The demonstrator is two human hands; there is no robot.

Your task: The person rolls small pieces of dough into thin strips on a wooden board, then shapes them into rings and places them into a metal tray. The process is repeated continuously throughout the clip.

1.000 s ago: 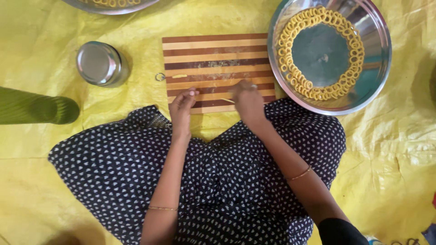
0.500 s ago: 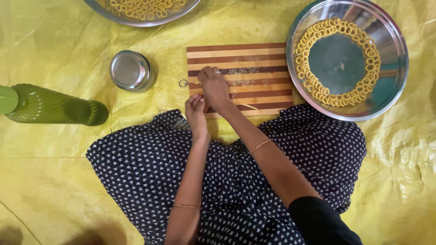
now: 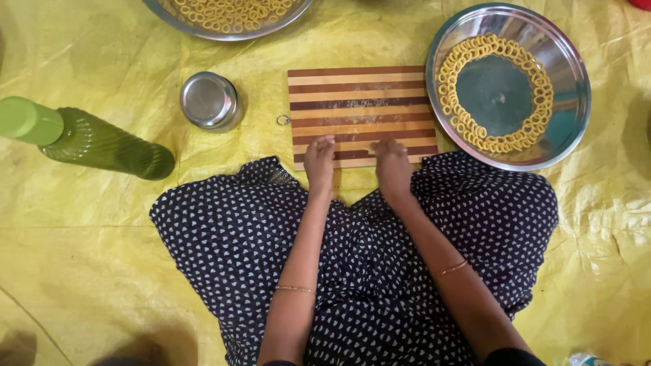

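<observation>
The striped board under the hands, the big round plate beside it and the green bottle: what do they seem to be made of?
The striped board looks like wood, dark and light strips in a matte finish. The big round plate looks like polished steel, judging by its mirror-like glare. The green bottle is probably ribbed, see-through plastic. The left hand and right hand rest on the board's near edge.

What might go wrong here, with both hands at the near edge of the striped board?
1. The left hand and right hand work at the near edge of the striped board; anything under them might slip off onto the dotted cloth.
2. The green bottle lies on its side and might roll.
</observation>
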